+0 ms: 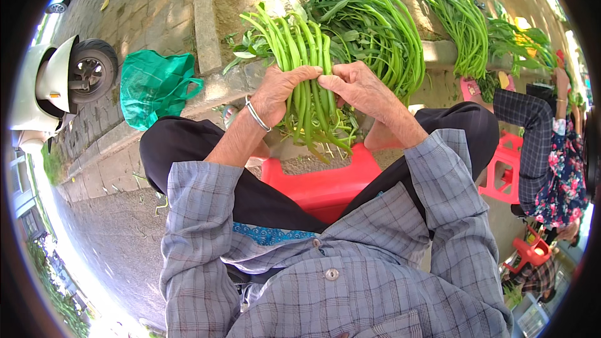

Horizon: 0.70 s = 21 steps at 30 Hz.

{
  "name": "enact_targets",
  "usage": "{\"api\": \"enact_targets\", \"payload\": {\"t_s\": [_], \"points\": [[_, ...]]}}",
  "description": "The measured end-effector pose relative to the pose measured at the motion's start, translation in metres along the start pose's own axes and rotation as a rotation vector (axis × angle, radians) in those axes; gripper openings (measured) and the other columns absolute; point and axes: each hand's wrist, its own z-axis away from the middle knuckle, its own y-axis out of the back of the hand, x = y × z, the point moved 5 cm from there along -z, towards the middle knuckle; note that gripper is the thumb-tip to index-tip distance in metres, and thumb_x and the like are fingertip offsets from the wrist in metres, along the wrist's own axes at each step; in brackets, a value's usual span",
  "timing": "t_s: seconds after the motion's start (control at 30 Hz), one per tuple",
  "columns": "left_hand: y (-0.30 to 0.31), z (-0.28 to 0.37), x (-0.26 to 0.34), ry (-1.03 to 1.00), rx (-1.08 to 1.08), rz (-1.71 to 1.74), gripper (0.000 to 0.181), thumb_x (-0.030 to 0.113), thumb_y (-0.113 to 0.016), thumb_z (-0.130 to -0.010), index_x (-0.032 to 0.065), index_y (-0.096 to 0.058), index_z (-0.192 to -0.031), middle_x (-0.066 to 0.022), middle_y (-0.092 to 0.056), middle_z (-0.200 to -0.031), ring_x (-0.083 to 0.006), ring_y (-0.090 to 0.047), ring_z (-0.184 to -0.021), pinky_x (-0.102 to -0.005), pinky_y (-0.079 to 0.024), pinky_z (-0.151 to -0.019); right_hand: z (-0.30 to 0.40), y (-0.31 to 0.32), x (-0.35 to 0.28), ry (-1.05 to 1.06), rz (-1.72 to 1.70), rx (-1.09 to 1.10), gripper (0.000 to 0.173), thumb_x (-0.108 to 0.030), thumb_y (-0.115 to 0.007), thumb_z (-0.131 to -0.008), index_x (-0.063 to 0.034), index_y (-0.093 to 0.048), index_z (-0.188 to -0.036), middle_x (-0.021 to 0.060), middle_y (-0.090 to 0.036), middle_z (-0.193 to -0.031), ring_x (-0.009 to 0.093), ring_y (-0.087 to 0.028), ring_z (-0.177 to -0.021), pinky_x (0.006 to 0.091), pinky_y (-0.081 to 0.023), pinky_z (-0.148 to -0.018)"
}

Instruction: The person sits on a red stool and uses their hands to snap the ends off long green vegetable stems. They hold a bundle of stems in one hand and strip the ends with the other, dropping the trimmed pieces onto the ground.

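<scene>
A bunch of green, hollow-looking leaf-vegetable stems (pixel 305 96), probably water spinach, lies between my two hands in front of my knees. My left hand (pixel 278 93), with a silver bangle (pixel 257 113) at the wrist, grips the bunch from the left, its thumb laid across the stems. From the right, my right hand (pixel 359 85) pinches the stems at the bunch's edge, thumb and forefinger close to my left thumb. Cut stem ends hang toward me, above loose trimmings. Beyond my right hand lies a large heap of leafy greens (pixel 375 28).
A red plastic stool (pixel 324 180) is between my legs. To the left are a green bag (pixel 152 87) and a scooter wheel (pixel 94 70). A stone curb (pixel 206 14) runs ahead. More greens (pixel 462 33) and a seated person (pixel 540 141) are on the right.
</scene>
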Motion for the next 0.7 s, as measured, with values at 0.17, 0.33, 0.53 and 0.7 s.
{"api": "enact_targets", "payload": {"t_s": [0.17,0.33,0.53,0.7], "points": [[0.002,-0.001,0.006,0.057,0.034,0.003,0.019,0.005,-0.066,-0.074,0.0005,-0.061,-0.092,-0.0073,-0.064,-0.079,-0.0166,-0.063,-0.068,-0.0296,-0.054,-0.061,0.004,-0.001,0.001,-0.034,-0.317,0.004,0.031,-0.031,-0.052,-0.089,-0.0005,-0.061,-0.088,0.0008,-0.057,-0.073,0.008,-0.055,-0.064,0.0227,-0.047,-0.057],[0.013,0.002,0.024,-0.005,0.012,-0.023,0.018,0.014,-0.064,-0.078,0.0030,-0.063,-0.093,-0.0031,-0.063,-0.082,-0.0135,-0.060,-0.072,-0.0258,-0.050,-0.068,0.004,0.018,0.002,-0.050,-0.578,0.195,0.031,-0.023,-0.049,-0.089,0.0027,-0.058,-0.104,-0.0014,-0.055,-0.074,0.011,-0.056,-0.066,0.0235,-0.048,-0.062],[0.027,0.002,0.034,-0.043,0.014,-0.018,0.020,0.014,-0.064,-0.079,0.0034,-0.062,-0.095,-0.0035,-0.063,-0.085,-0.0141,-0.060,-0.076,-0.0279,-0.050,-0.070,0.003,0.036,0.000,0.035,-0.802,0.191,0.031,-0.022,-0.046,-0.090,0.0037,-0.056,-0.104,-0.0011,-0.054,-0.071,0.012,-0.054,-0.063,0.0238,-0.047,-0.062],[0.023,0.005,0.035,-0.067,0.049,0.005,0.017,0.008,-0.065,-0.076,-0.0014,-0.062,-0.091,-0.0062,-0.064,-0.082,-0.0140,-0.062,-0.069,-0.0269,-0.052,-0.065,0.000,0.040,0.001,0.066,-0.864,0.214,0.029,-0.022,-0.049,-0.089,0.0044,-0.058,-0.098,0.0042,-0.059,-0.072,0.016,-0.060,-0.065,0.0282,-0.052,-0.062]]}}
